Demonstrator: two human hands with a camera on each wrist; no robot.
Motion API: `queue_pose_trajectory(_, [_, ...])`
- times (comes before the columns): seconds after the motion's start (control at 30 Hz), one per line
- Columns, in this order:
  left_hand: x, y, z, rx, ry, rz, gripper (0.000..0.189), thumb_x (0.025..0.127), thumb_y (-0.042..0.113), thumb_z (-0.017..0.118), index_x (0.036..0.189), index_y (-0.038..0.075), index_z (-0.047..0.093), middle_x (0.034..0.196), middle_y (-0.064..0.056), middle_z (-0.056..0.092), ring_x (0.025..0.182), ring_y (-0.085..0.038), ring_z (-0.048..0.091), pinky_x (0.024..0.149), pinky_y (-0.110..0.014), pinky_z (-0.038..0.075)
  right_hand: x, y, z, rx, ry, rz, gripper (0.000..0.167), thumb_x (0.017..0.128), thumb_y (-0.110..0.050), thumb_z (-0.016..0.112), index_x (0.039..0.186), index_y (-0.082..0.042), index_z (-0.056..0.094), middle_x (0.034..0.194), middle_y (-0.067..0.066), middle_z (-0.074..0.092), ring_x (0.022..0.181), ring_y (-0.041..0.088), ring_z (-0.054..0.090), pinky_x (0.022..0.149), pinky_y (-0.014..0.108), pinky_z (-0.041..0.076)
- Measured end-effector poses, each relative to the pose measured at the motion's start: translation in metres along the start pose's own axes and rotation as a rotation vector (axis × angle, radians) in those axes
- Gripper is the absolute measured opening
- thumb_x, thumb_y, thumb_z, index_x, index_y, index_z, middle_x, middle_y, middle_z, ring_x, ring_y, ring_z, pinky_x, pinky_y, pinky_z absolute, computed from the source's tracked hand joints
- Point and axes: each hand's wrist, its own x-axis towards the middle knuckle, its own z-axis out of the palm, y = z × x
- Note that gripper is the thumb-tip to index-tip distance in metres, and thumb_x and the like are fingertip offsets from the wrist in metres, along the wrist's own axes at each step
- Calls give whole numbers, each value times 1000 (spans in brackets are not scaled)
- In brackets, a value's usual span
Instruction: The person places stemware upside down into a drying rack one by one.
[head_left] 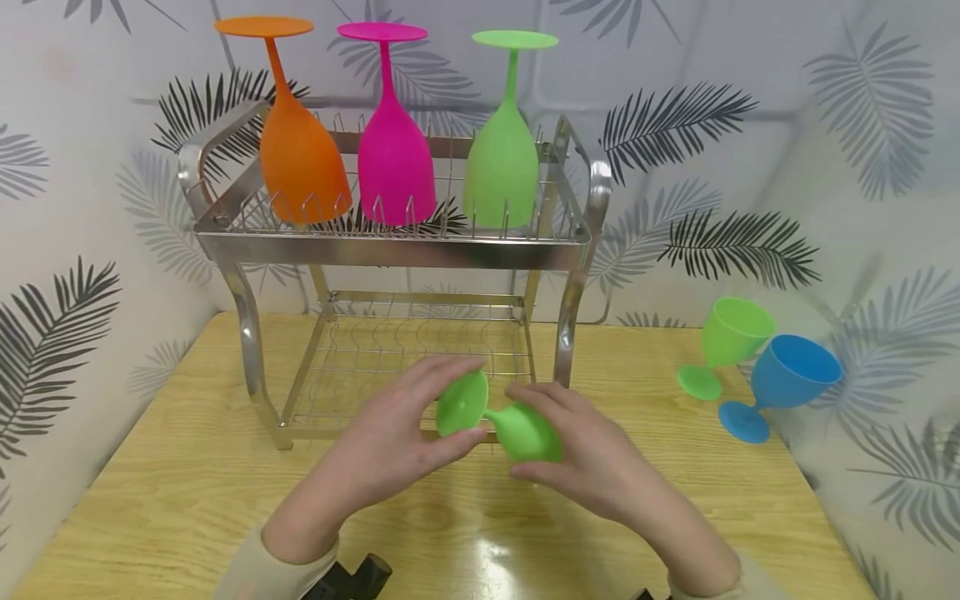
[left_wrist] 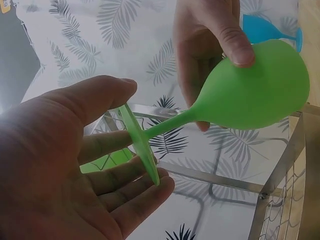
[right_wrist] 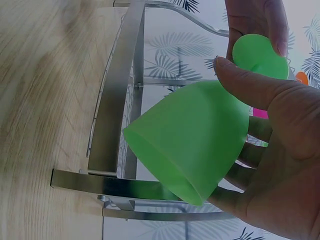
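Note:
A light green goblet (head_left: 527, 435) is held sideways between both hands, low in front of the metal rack. My left hand (head_left: 397, 429) grips its round foot, thumb at one edge and fingers at the opposite edge, as the left wrist view shows. My right hand (head_left: 592, 454) holds the bowl, its thumb on one side and the fingers curved along the other. In the right wrist view the mouth of the bowl (right_wrist: 195, 135) points away from the left hand. A thin stem (left_wrist: 172, 124) runs between the two hands.
The two-tier rack (head_left: 390, 252) carries an orange goblet (head_left: 300, 158), a pink goblet (head_left: 395, 171) and a green goblet (head_left: 501, 171), all upside down on top. On the wooden table (head_left: 637, 400) at right, a green goblet (head_left: 735, 332) and a blue goblet (head_left: 791, 375) stand by the wall.

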Motion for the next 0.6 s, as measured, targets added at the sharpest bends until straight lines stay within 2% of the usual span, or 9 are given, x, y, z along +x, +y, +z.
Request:
queue_pose_trajectory(0.1, [0,0,-1,11,0,3,71,98,32,87,161,19,57,159,-4,59,127,-26,68,94,-37,65,0,-1,2,-15,-2,-4,85,82,-28,101,157,-21,62,154,3,61,126,27,67,98,50,61])
queue_pose_trajectory(0.27, [-1,-1,-2,39,8,18,71,97,31,88,161,20,58,158,-3,60,129,-25,67,99,-44,63,1,-2,7,-23,0,-5,78,85,-26,99,154,-22,64,155,6,61,128,31,66,97,55,62])
queue_pose_trajectory(0.6, [-2,-4,-4,50,13,17,68,98,31,88,159,19,60,157,-3,61,132,-25,66,103,-48,61,5,-3,13,-18,8,-5,75,84,-28,99,152,-20,66,152,5,63,125,29,67,98,54,62])
